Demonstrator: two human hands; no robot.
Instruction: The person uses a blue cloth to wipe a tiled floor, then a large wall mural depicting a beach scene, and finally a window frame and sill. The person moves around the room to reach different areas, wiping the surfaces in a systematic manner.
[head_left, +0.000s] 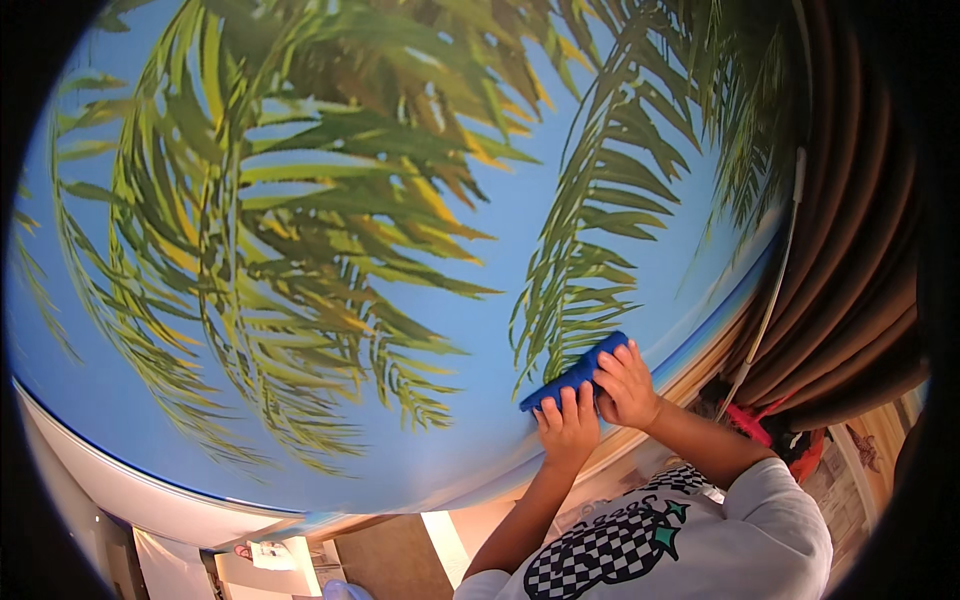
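Note:
A folded blue cloth (577, 375) lies pressed along a large surface printed with palm fronds and blue sky (450, 352). My left hand (570, 427) grips the lower left part of the cloth, fingers bent over its edge. Close beside it, my right hand (630, 386) holds the upper right end. Both forearms reach up from a white T-shirt (757, 525) with a black-and-white checkered print. The cloth's end sits over the tip of a printed frond, and the palms are turned away from view.
A brown pleated curtain (847, 247) hangs at the right, with a thin pale rod (780, 270) before it. Red items (750, 425) sit below the curtain. White furniture (262, 574) stands at the lower left, near a brown panel (386, 555).

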